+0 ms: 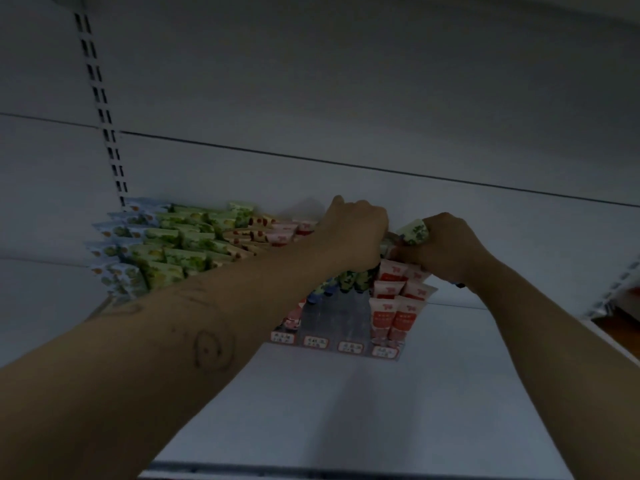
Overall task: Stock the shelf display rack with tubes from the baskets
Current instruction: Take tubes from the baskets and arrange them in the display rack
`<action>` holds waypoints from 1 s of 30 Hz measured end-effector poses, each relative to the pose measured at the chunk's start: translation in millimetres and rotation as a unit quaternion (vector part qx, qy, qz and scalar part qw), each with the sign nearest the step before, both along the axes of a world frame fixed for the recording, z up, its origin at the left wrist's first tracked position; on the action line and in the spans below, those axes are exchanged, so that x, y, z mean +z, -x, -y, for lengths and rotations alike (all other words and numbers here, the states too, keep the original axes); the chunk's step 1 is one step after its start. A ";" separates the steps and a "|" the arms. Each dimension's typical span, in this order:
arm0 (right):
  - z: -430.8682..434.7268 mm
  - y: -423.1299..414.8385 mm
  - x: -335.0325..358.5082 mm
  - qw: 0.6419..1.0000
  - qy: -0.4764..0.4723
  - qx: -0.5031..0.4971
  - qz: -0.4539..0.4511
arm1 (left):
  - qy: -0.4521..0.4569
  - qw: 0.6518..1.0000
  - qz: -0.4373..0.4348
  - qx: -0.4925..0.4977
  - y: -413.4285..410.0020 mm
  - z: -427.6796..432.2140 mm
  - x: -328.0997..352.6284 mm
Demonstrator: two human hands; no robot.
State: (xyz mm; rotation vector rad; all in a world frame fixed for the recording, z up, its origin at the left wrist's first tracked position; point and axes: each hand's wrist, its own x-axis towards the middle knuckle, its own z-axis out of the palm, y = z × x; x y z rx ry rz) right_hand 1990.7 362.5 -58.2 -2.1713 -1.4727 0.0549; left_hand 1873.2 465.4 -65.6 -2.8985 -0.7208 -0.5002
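Note:
A stepped display rack (pixel 349 325) stands on a white shelf, with price labels along its front edge. Rows of green tubes (pixel 180 244) fill its left side and red-and-white tubes (pixel 398 317) its right column. Its middle lanes are bare at the front. My left hand (pixel 353 233) reaches across the rack top and grips a bunch of green tubes (pixel 356 280) that hang below the fist. My right hand (pixel 446 251) is curled round a green tube (pixel 414 232) whose end sticks out above my fingers. The two hands nearly touch. No basket is in view.
The white shelf board (pixel 346 403) stretches from the rack toward me. The back panel (pixel 346 98) rises behind it, with a slotted upright (pixel 104 119) at the left and another slotted upright (pixel 620 285) at the right edge. The scene is dim.

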 end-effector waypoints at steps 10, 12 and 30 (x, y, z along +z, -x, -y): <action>4.4 -0.3 3.0 1.000 -0.007 -0.017 -0.014 | 0.038 0.999 0.020 0.009 1.4 1.6 -3.2; 6.2 2.1 8.3 1.000 0.021 -0.005 0.001 | 0.025 0.999 0.022 0.011 2.0 2.5 -6.6; 8.9 13.8 52.9 0.991 -0.074 0.072 -0.091 | 0.018 0.999 -0.034 0.035 -5.4 -3.2 -16.0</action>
